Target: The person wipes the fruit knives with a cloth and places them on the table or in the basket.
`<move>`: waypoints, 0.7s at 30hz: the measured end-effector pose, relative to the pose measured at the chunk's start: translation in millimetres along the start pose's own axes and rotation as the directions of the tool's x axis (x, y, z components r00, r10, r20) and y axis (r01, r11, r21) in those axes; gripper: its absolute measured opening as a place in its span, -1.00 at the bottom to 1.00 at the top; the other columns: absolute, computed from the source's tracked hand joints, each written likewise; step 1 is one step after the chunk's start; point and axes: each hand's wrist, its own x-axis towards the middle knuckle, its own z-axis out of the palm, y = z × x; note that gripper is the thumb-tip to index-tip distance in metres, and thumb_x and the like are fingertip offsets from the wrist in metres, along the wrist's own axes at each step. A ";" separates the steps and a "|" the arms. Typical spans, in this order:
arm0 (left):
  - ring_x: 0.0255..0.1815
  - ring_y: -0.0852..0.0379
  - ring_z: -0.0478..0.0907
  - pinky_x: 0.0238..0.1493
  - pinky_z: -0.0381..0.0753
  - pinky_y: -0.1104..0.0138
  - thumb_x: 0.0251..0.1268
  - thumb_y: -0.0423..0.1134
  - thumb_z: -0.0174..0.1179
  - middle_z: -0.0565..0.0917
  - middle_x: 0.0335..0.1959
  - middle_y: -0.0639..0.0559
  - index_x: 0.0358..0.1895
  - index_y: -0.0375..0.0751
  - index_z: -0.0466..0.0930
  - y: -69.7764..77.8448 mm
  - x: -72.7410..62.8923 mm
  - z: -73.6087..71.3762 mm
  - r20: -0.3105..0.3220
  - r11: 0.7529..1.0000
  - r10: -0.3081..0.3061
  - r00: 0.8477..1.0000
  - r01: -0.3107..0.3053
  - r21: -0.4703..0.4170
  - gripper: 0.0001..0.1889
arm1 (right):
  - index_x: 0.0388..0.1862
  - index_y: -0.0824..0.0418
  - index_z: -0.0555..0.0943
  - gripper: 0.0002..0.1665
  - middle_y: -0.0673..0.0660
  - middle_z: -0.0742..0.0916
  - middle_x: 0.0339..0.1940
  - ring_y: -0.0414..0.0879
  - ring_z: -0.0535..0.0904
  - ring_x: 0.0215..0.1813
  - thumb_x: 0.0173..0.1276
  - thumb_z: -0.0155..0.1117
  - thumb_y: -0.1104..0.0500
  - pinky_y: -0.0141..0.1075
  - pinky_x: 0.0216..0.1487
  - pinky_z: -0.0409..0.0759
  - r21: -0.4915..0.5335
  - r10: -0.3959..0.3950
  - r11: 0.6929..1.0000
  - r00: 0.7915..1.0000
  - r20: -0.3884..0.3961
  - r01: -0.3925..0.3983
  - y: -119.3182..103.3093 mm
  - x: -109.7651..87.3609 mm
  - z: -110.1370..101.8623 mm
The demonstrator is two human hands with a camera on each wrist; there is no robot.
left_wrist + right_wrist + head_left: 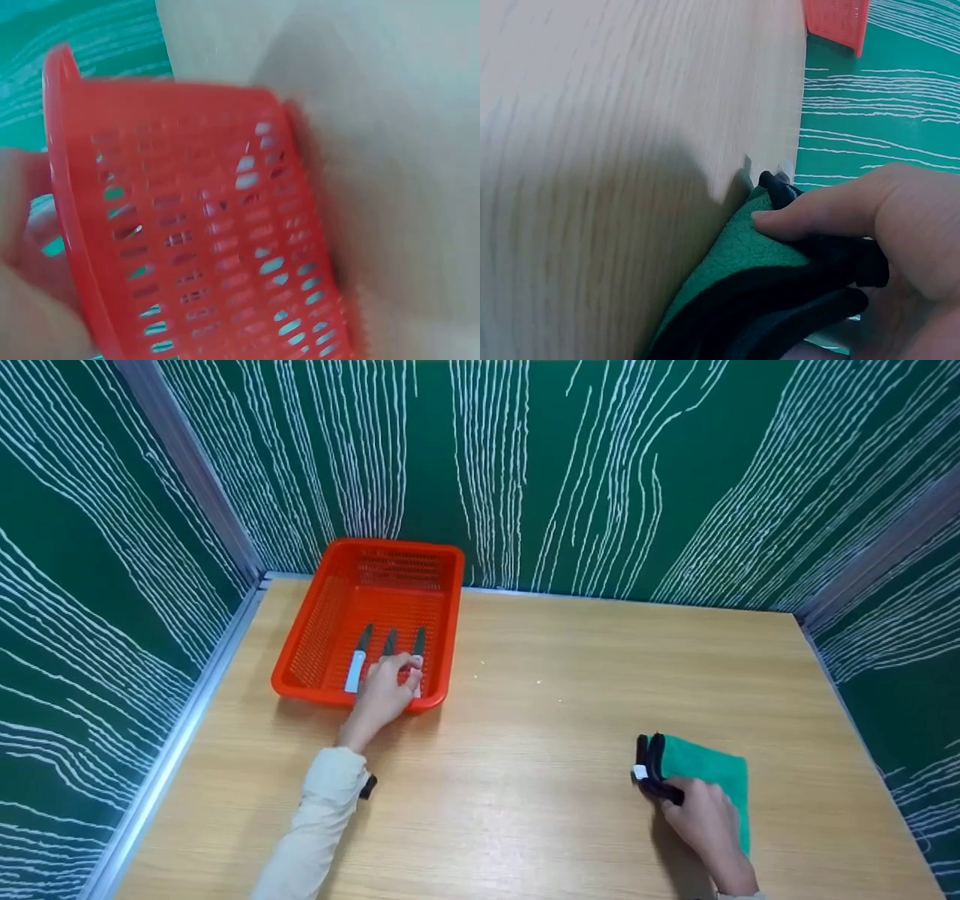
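Three knives lie side by side in a red plastic basket (300, 660), blades pointing away. The left knife (355, 671) shows its whitish handle; the middle knife (389, 643) is partly covered by my left hand (384, 690). That hand reaches over the near rim, thumb and forefinger pinching the handle of the right knife (419, 641). In the left wrist view the basket wall hides the knives. My right hand (705, 817) grips a folded green cloth (709, 761) with black edging, a white tag (640, 772) on it, at the table's right.
The wooden table (525, 772) is bounded by green panels (555, 472) with white wavy lines at the back and sides. A few small pale specks (538, 682) lie on the tabletop right of the basket. The basket stands at the back left.
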 end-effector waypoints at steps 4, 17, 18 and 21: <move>0.10 0.01 0.47 0.19 0.49 0.16 0.30 -0.27 0.20 0.58 0.08 -0.04 0.00 -0.15 0.60 0.1 -16.0 8.8 -0.137 0.987 0.117 0.984 -0.130 -0.091 -0.77 | -0.16 0.33 0.69 -0.65 0.40 0.69 -0.23 0.04 0.52 -0.46 -0.01 0.27 0.39 -0.13 -0.59 0.49 -0.011 0.022 1.000 1.000 0.018 -0.022 3.9 1.2 0.0; 0.16 0.07 0.48 0.20 0.45 0.27 0.18 -0.43 0.26 0.57 0.10 -0.04 -0.10 -0.16 0.65 2.3 -67.8 48.5 -0.289 0.857 0.432 0.854 -0.489 -0.163 -0.78 | 0.04 0.41 0.57 -0.52 0.50 0.60 -0.01 0.33 0.57 -0.07 0.12 0.35 0.26 0.20 -0.18 0.56 -0.012 0.134 0.991 0.977 0.165 -0.134 29.7 -1.7 -12.1; 0.11 0.09 0.51 0.18 0.47 0.28 0.17 -0.44 0.26 0.59 0.05 -0.03 -0.12 -0.16 0.66 3.5 -70.8 50.8 -0.275 0.851 0.442 0.854 -0.496 -0.173 -0.78 | 0.06 0.43 0.55 -0.49 0.51 0.58 0.01 0.35 0.55 -0.03 0.14 0.36 0.22 0.20 -0.15 0.55 -0.009 0.144 0.989 0.970 0.194 -0.145 31.5 -2.2 -14.6; 0.03 0.09 0.56 0.15 0.51 0.27 0.18 -0.45 0.25 0.63 -0.04 -0.01 -0.14 -0.18 0.67 6.6 -77.6 57.6 -0.209 0.861 0.451 0.868 -0.484 -0.156 -0.80 | 0.07 0.42 0.55 -0.40 0.49 0.59 0.01 0.26 0.56 -0.08 0.21 0.35 0.00 0.13 -0.15 0.57 0.008 0.160 0.986 0.953 0.256 -0.167 35.2 -2.4 -22.5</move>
